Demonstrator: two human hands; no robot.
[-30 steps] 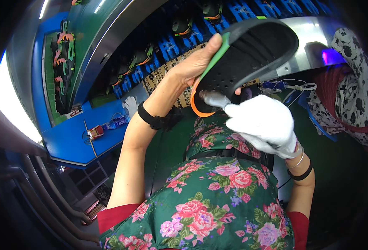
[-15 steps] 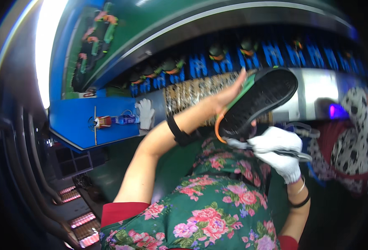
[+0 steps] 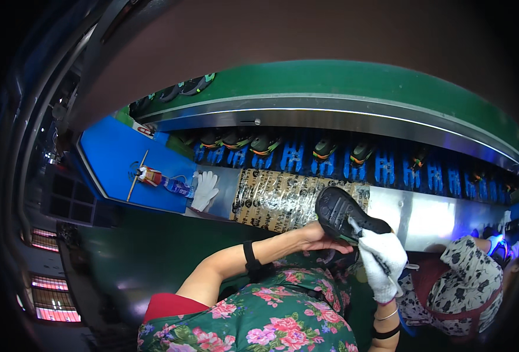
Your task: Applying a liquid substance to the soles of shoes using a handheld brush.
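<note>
A black-soled shoe (image 3: pixel 333 206) is held sole up in front of me, just past my apron. My bare left hand (image 3: pixel 317 236) grips it from below and the left side, with part of the fingers hidden under the shoe. A white knitted glove covers my right hand (image 3: pixel 384 258), which is closed around a slim brush-like tool (image 3: pixel 355 225). The tool's pale tip meets or hovers just above the middle of the sole; I cannot tell which. Its dark handle runs back through the gloved fingers.
Beyond the shoe, a metal ledge (image 3: pixel 415 218) carries a taped cardboard sheet (image 3: pixel 271 195). Behind it, blue racks (image 3: pixel 295 154) hold several shoes (image 3: pixel 324 148). A blue table (image 3: pixel 110 155) at left bears a bottle (image 3: pixel 177 186) and a white glove (image 3: pixel 204 190). A co-worker (image 3: pixel 468 284) sits at right.
The shoe has been turned and lowered; its wide end now points to the upper left. The tool tip has moved from the orange-edged end to the middle of the sole. The view has shifted.
</note>
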